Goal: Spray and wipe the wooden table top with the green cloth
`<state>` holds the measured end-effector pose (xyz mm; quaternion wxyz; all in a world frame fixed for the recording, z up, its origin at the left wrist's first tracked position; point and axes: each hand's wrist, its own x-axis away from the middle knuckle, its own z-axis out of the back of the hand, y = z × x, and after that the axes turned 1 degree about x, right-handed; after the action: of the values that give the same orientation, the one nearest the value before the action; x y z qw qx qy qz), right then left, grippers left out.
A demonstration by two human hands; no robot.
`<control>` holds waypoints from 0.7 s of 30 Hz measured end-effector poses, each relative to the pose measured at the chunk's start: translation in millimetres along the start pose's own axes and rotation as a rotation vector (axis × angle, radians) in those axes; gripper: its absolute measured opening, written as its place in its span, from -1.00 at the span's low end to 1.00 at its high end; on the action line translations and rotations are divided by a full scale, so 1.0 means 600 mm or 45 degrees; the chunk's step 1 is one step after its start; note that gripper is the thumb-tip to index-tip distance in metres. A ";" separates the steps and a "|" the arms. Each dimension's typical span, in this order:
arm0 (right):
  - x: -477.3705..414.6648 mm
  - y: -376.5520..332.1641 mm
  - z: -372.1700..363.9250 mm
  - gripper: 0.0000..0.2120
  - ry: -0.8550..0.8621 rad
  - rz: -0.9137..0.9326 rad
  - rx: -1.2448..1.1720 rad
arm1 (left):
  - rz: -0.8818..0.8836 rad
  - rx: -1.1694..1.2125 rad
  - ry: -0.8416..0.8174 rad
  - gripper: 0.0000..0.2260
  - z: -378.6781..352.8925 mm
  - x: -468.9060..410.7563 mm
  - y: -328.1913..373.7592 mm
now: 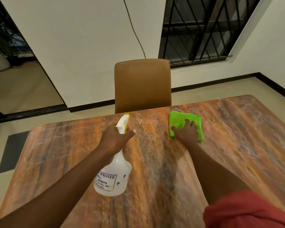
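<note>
Nearest the camera: red sleeve point(247, 211) at lower right, both bare forearms reaching forward over the wooden table top point(229, 153)

Left hand point(116, 139) is wrapped closed around the neck of the spray bottle point(113, 176), thumb out to the right. Bottle is translucent white with a printed "SPRAYER" label; its base points back toward the person and its long axis runs forward and slightly right, up to the white-and-yellow trigger head point(124, 123). Bottle appears held clear of the table, tilted; whether a finger rests on the trigger cannot be told

Right hand point(187, 133) lies flat, fingers spread, palm down on the green cloth point(179, 122). No pinch: it presses the cloth to the wood. Cloth is bright green, folded into a rough square, near the far edge of the table, right of centre, well apart from the bottle's nozzle

Key relation: nozzle points toward the far table edge, to the left of the cloth, with a pale, hazy patch of surface between the two hands. Judgement: wiping step in hand; cloth would travel left across that patch, right hand being the one on it

Beyond the far edge: tan chair point(142, 84) pushed in, then white wall and barred window point(201, 28)
</note>
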<state>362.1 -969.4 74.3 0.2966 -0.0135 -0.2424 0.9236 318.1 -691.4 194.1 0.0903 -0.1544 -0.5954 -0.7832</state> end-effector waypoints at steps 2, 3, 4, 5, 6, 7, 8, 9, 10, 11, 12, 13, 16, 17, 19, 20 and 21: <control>-0.024 0.000 -0.017 -0.16 -0.038 -0.004 0.044 | 0.007 0.008 -0.009 -0.81 -0.010 -0.011 -0.009; -0.033 0.001 -0.025 -0.14 -0.050 -0.008 0.068 | 0.012 0.000 -0.005 -0.77 -0.013 -0.016 -0.013; -0.041 0.001 -0.034 -0.14 -0.055 -0.014 0.092 | 0.018 -0.007 0.002 -0.74 -0.014 -0.020 -0.017; -0.046 0.001 -0.039 -0.13 -0.061 -0.026 0.118 | 0.024 -0.009 0.009 -0.72 -0.014 -0.023 -0.020; -0.052 -0.001 -0.047 -0.14 -0.069 -0.034 0.146 | 0.030 -0.010 0.019 -0.72 -0.012 -0.027 -0.025; -0.058 -0.005 -0.053 -0.18 -0.063 -0.036 0.182 | 0.036 -0.012 0.027 -0.71 -0.009 -0.030 -0.028; -0.061 -0.009 -0.059 -0.24 -0.042 -0.027 0.222 | 0.044 -0.013 0.034 -0.72 -0.006 -0.032 -0.031; -0.062 -0.012 -0.063 -0.34 -0.006 -0.006 0.264 | 0.047 -0.014 0.039 -0.72 -0.002 -0.034 -0.035; -0.064 -0.014 -0.065 -0.45 0.030 0.015 0.302 | 0.048 -0.018 0.043 -0.72 0.001 -0.036 -0.039; -0.067 -0.016 -0.067 -0.54 0.053 0.029 0.329 | 0.051 -0.027 0.051 -0.71 0.003 -0.038 -0.043; -0.068 -0.015 -0.065 -0.61 0.084 0.039 0.331 | 0.050 -0.036 0.061 -0.68 0.005 -0.039 -0.044; -0.069 -0.015 -0.061 -0.64 0.140 0.053 0.304 | 0.044 -0.043 0.072 -0.65 0.008 -0.039 -0.045; -0.073 -0.014 -0.046 -0.66 0.369 0.095 0.159 | 0.027 -0.054 0.094 -0.61 0.017 -0.038 -0.046; -0.072 -0.015 -0.039 -0.65 0.443 0.090 0.117 | 0.026 -0.055 0.098 -0.60 0.021 -0.034 -0.046; -0.068 -0.022 -0.017 -0.64 0.538 0.023 -0.013 | 0.027 -0.065 0.100 -0.61 0.029 -0.026 -0.046; -0.064 -0.029 -0.004 -0.65 0.554 -0.035 -0.093 | 0.025 -0.068 0.097 -0.62 0.033 -0.022 -0.046; -0.057 -0.038 0.011 -0.66 0.562 -0.089 -0.159 | 0.021 -0.062 0.095 -0.64 0.038 -0.016 -0.045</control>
<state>401.5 -975.5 86.6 0.3730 -0.2250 -0.2285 0.8706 321.2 -662.6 171.8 0.1152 -0.1323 -0.5709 -0.8020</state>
